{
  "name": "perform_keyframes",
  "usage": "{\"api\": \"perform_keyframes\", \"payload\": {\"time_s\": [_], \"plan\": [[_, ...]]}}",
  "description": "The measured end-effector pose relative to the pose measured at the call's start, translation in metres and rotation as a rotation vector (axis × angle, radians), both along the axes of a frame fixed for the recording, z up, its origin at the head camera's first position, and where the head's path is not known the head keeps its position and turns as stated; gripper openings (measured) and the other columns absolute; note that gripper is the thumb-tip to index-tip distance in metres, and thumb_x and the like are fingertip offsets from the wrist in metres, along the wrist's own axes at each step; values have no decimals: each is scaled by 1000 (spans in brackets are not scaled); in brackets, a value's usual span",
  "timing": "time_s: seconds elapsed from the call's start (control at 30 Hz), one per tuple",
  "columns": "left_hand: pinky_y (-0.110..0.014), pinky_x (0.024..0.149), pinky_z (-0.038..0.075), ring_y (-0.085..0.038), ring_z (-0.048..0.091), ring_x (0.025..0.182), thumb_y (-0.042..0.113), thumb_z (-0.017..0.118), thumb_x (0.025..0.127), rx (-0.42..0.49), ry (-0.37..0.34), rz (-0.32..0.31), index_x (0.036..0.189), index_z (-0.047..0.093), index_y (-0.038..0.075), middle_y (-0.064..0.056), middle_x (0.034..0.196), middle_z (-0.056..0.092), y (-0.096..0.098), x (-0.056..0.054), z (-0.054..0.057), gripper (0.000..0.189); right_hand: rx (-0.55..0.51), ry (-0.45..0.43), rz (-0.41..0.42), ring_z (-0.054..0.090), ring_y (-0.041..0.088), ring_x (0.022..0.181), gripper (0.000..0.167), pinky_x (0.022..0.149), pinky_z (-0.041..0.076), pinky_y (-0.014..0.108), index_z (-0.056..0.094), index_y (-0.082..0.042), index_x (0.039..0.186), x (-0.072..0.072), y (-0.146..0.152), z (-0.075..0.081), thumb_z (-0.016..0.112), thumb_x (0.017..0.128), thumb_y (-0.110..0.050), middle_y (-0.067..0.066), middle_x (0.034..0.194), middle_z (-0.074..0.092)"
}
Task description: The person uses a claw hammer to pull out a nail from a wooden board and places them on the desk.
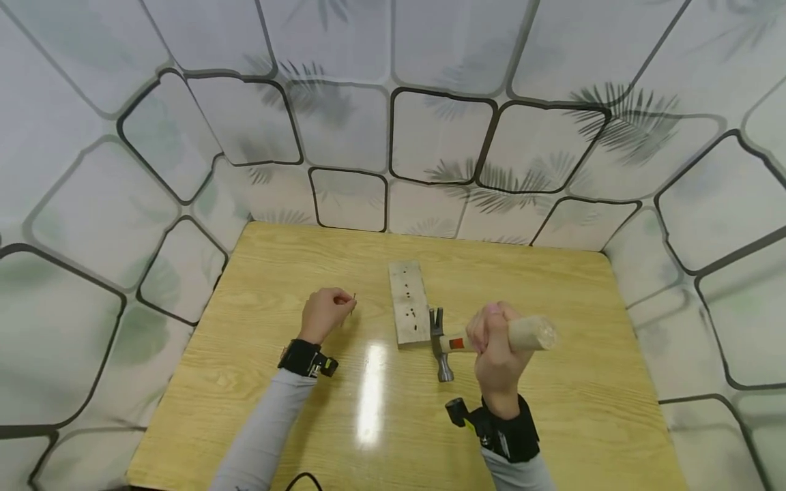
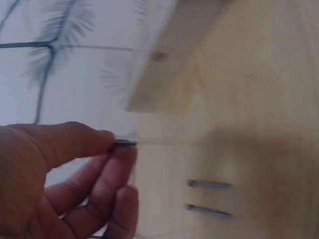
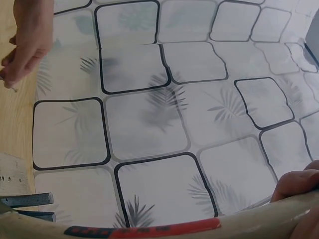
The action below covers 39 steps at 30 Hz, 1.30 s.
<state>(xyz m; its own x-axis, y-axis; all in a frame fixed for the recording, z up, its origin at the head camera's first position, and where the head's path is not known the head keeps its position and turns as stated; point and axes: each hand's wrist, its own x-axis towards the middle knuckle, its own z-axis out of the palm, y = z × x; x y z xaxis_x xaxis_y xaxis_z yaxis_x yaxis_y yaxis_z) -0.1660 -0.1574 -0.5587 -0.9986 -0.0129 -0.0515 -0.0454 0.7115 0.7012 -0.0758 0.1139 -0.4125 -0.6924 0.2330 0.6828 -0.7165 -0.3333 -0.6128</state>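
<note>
Between thumb and fingertips, my left hand (image 1: 322,317) pinches a small nail (image 2: 125,143) above the table, left of the board. Two more nails (image 2: 210,184) lie on the tabletop beside that hand in the left wrist view. My right hand (image 1: 499,351) grips the wooden handle of a claw hammer (image 1: 440,344), whose metal head is close to the board's lower right corner. Whether the head touches the table cannot be told. Flat on the table is a pale wooden board (image 1: 402,276), with a row of dark holes or marks along it.
A wood-grain table (image 1: 552,286) spreads beneath everything. Behind it and at both sides hangs a pale patterned wall covering (image 1: 350,198). A black cable (image 1: 303,476) curves in at the near edge. Each wrist wears a strapped camera (image 1: 510,433).
</note>
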Motion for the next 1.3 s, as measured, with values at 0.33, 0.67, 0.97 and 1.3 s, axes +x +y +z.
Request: {"api": "perform_keyframes", "payload": {"time_s": [0.33, 0.67, 0.97, 1.3], "plan": [[-53, 86, 42, -23, 58, 65, 19, 70, 86, -296, -59, 71, 57, 68, 18, 1, 63, 64, 10, 3, -30, 29, 37, -67, -42, 25, 11, 34, 43, 33, 22, 26, 32, -2, 57, 2, 6, -4, 32, 97, 15, 2, 46, 30], [-55, 87, 41, -26, 63, 68, 21, 69, 86, -309, -20, 51, 58, 71, 18, -1, 65, 68, 21, -4, -29, 29, 66, -108, -76, 26, 10, 35, 45, 33, 20, 28, 33, -3, 57, 2, 16, -8, 34, 99, 12, 1, 46, 30], [-51, 84, 42, -23, 61, 64, 25, 65, 99, -204, 139, -11, 85, 77, 9, -2, 70, 70, 28, -9, -12, 24, 66, -255, -208, 27, 15, 36, 47, 37, 22, 32, 36, 0, 57, 6, 35, -13, 48, 103, 0, 1, 47, 34], [-54, 89, 38, -24, 65, 74, 22, 61, 101, -133, 162, -60, 99, 78, 11, -3, 83, 74, 48, -16, -10, 20, -20, -331, -335, 31, 18, 42, 43, 47, 28, 31, 39, 4, 63, 15, 72, -26, 58, 101, -3, 3, 51, 39]]}}
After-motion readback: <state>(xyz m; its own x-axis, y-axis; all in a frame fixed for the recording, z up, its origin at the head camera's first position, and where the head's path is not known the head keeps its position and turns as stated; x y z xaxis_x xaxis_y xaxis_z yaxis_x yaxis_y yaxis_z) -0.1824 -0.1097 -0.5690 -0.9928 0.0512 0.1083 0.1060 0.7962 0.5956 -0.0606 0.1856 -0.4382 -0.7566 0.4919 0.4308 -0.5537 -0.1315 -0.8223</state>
